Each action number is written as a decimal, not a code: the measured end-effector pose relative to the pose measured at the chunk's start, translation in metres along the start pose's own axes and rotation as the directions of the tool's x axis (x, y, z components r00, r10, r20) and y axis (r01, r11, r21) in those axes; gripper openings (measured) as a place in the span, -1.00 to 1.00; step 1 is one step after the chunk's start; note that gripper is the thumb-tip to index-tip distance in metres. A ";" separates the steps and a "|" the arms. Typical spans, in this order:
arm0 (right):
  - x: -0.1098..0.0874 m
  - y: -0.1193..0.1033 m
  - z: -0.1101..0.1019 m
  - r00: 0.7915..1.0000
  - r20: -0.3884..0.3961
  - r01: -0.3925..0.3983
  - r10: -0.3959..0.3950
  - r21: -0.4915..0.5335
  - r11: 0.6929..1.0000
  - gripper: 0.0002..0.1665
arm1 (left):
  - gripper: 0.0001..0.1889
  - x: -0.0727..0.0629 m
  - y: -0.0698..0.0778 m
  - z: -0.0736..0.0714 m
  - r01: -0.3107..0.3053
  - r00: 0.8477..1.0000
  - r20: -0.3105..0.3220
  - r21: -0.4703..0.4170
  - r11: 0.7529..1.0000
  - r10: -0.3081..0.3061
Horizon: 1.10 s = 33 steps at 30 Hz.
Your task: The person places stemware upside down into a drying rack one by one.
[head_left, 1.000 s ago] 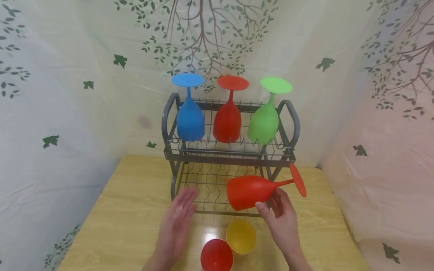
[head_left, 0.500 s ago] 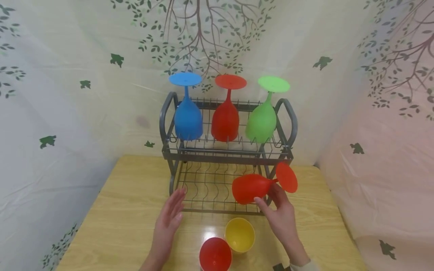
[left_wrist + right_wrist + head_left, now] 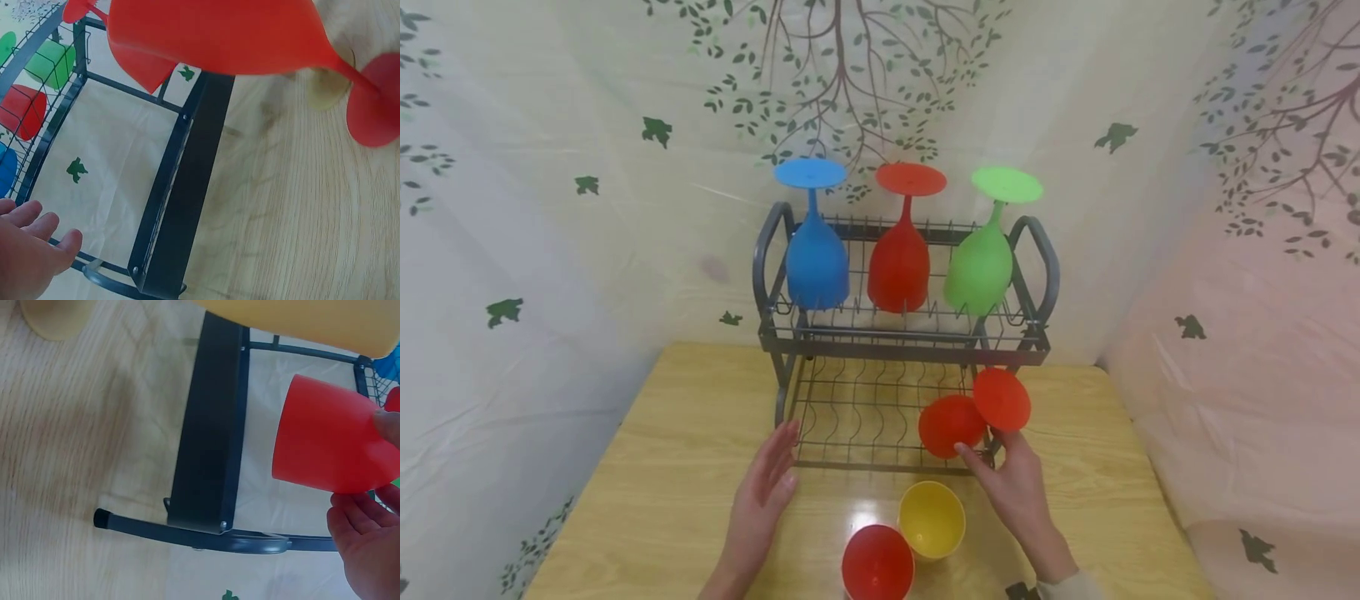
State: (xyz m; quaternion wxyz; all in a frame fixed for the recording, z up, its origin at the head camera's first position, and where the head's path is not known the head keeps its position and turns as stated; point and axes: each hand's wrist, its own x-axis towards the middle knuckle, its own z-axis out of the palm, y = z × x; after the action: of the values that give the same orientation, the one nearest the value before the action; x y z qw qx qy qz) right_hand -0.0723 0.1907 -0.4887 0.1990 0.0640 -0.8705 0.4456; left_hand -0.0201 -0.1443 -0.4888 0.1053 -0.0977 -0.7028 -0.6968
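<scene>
My right hand [image 3: 1018, 483] grips a red plastic goblet [image 3: 951, 427] near its stem, over the right part of the lower shelf [image 3: 865, 417]. The goblet's foot [image 3: 1002, 400] tilts up toward me, and its bowl points away. In the right wrist view, the fingers and thumb curl round the red bowl [image 3: 331, 437]. Beside the shelf's front left corner, my left hand [image 3: 760, 492] is held with its fingers extended and nothing in it. In front of the rack stand a yellow goblet [image 3: 932, 520] and another red goblet [image 3: 877, 563], mouths up.
The dark two-tier dish rack [image 3: 904, 348] stands on a wooden table [image 3: 677, 467]. Upside down on its upper tier are a blue goblet [image 3: 817, 267], a red goblet [image 3: 898, 267] and a green goblet [image 3: 979, 271]. A leaf-patterned cloth [image 3: 625, 250] hangs behind.
The held red goblet has turned from lying sideways to its foot facing me, and its foot has shifted left. My left hand has drawn slightly left.
</scene>
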 end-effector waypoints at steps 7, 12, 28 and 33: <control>0.004 0.005 0.003 0.997 0.059 -0.047 0.048 -0.025 0.999 -0.25 | -0.36 0.000 -0.003 -0.004 0.048 0.999 0.005 0.054 0.997 -0.049; 0.007 0.011 0.008 0.995 0.083 -0.046 0.049 -0.037 0.998 -0.27 | -0.35 0.000 -0.003 -0.005 0.070 0.997 0.008 0.082 0.994 -0.071; 0.016 0.026 0.018 0.989 0.134 -0.064 0.066 -0.016 0.998 -0.13 | -0.37 0.000 -0.002 0.000 0.082 0.996 0.030 0.085 0.993 -0.085; 0.018 0.026 0.021 0.988 0.133 -0.070 0.073 -0.022 0.997 -0.10 | -0.36 -0.001 -0.002 -0.001 0.111 0.993 0.040 0.090 0.990 -0.115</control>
State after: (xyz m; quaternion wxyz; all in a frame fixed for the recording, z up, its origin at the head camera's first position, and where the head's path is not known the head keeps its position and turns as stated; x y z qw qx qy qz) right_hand -0.1019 0.1904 -0.5119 0.1246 0.0609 -0.8874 0.4397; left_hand -0.0196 -0.1452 -0.4911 0.0538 -0.0688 -0.7393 -0.6677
